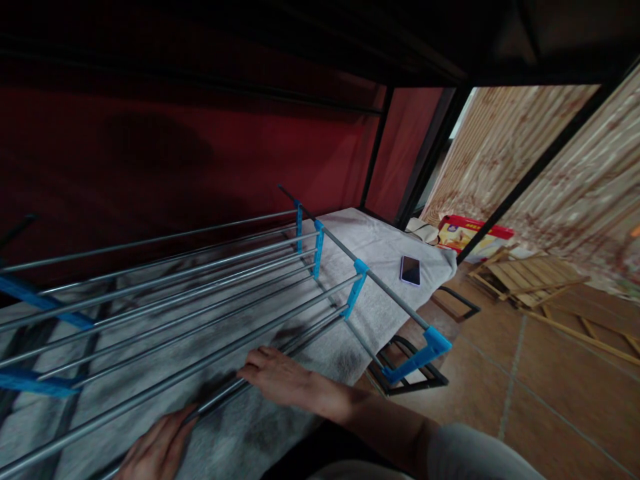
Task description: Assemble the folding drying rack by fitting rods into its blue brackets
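Observation:
A rack of grey metal rods (pixel 200 365) with blue plastic joints (pixel 356 290) lies across a grey cloth (pixel 380 233). Near the front edge of the cloth, my right hand (pixel 275 375) is wrapped over a dark metal rod (pixel 218 398). Lower and further left, my left hand (pixel 159 448) is closed around the same rod, partly cut off by the bottom edge of the view. The undersides of both hands are hidden.
A phone (pixel 411 271) lies on the cloth at the right. Beyond are a red and yellow box (pixel 473 237), a folded wooden item (pixel 540 280) on the tiled floor (pixel 545 380), and black metal posts (pixel 435 157). Behind the rack is a red panel (pixel 175 153).

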`<state>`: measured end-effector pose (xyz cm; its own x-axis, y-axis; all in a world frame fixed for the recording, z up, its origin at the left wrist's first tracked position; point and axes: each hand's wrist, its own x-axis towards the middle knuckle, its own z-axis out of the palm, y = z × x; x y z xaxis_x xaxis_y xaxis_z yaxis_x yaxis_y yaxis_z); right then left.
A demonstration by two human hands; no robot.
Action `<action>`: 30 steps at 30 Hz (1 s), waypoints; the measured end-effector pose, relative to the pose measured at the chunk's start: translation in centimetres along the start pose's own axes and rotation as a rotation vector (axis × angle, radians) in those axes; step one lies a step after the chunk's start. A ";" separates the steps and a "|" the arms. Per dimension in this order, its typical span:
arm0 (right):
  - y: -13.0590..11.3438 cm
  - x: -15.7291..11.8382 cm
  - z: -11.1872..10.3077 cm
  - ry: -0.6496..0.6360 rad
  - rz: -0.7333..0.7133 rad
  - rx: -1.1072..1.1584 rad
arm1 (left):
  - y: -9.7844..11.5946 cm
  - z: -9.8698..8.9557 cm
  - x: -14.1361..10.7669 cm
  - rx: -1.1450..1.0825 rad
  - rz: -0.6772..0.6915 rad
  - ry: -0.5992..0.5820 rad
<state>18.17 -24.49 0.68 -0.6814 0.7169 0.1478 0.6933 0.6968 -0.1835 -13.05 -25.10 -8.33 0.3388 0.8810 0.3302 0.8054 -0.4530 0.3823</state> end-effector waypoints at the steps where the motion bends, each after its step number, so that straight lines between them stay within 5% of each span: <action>1: -0.1 -0.1 -0.1 -0.008 0.005 -0.002 | -0.1 0.1 -0.1 -0.010 0.007 -0.009; 30: -0.2 -0.4 -1.5 0.003 -0.004 -0.025 | -1.8 0.4 -1.0 0.103 0.086 -0.040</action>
<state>18.62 -24.93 2.09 -0.6836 0.7140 0.1511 0.6963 0.7001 -0.1582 -14.66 -25.14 -9.72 0.4262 0.8452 0.3225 0.8174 -0.5125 0.2631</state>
